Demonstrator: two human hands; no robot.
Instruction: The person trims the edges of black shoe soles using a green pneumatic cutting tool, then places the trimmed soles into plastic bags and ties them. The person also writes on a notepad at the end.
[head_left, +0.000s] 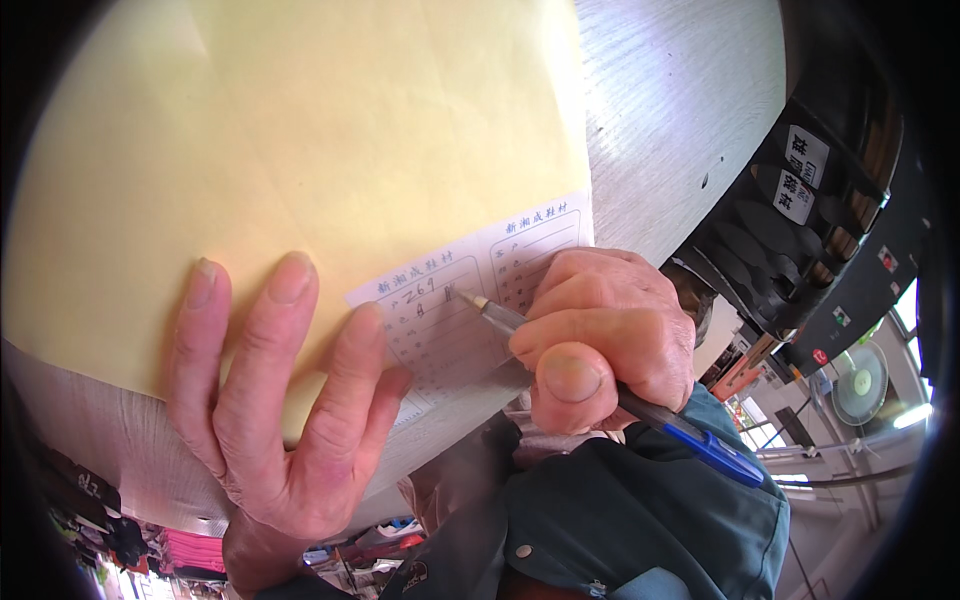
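My right hand [610, 340] is closed around a pen [502, 318] with a clear barrel and a blue clip. Its tip touches a white sheet of printed label forms [450, 340], where some handwriting shows on the upper lines of the left form. Beneath that sheet lies a large yellow paper [300, 150]. My left hand [290, 430] rests with its fingers spread, mostly on the yellow paper, with the fingers nearest the sheet touching its left edge. Nothing is held in the left hand. The right hand covers part of the right-hand form.
A pale wood-grain table [690, 90] carries the papers. Dark flat pieces with white labels [795, 195] sit beside its right edge. Farther off stands a fan [860, 385]. A pink stack [190, 550] shows at the lower left, and a dark green sleeve [650, 510] at the bottom.
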